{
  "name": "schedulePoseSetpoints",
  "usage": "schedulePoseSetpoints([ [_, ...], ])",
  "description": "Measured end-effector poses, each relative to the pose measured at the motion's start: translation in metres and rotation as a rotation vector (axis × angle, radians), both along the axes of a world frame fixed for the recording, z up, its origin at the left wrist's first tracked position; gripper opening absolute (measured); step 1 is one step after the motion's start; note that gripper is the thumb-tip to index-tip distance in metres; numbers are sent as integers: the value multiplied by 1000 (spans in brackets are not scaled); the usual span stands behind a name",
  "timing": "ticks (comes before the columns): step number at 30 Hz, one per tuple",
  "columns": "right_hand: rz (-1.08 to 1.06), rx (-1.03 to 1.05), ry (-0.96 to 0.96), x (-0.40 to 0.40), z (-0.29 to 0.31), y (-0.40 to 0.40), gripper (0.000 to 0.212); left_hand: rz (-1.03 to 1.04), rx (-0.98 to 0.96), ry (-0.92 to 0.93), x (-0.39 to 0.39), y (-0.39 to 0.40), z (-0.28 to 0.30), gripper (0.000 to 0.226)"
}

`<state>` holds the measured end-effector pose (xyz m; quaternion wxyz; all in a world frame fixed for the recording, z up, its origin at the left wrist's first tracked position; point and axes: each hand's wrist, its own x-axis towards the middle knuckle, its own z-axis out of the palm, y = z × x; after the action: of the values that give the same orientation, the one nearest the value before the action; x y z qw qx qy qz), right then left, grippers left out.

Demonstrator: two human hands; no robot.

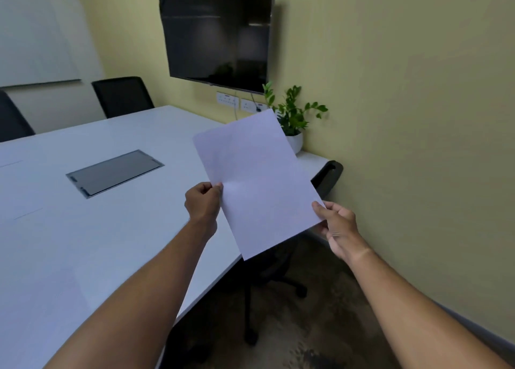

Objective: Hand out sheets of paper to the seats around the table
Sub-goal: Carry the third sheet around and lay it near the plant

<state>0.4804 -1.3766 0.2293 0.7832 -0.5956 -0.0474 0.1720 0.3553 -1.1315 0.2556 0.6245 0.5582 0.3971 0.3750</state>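
Observation:
I hold white paper point(259, 184) in the air over the right edge of the white table point(83, 243), tilted up and away from me. Whether it is one sheet or several I cannot tell. My left hand point(203, 204) pinches its left edge near the middle. My right hand point(337, 226) grips its lower right corner. Under the paper, a black chair point(328, 176) is tucked at the table's right side; only an armrest and part of its base show. Two more black chairs point(122, 95) stand at the far side.
A grey cable hatch point(114, 173) is set flush in the tabletop. A potted plant point(292, 123) stands on the table's far right corner by the yellow wall. A dark wall screen point(214, 31) hangs above wall sockets. A narrow strip of carpet runs between table and wall.

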Motion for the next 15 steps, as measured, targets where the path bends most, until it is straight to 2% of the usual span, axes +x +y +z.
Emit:
schedulePoseSetpoints([
  [9,76,15,115,88,-23,108,31,157,-145,-50,96,77,-27,14],
  [15,107,-37,121,136,-35,172,29,150,-173,-57,145,128,-42,17],
])
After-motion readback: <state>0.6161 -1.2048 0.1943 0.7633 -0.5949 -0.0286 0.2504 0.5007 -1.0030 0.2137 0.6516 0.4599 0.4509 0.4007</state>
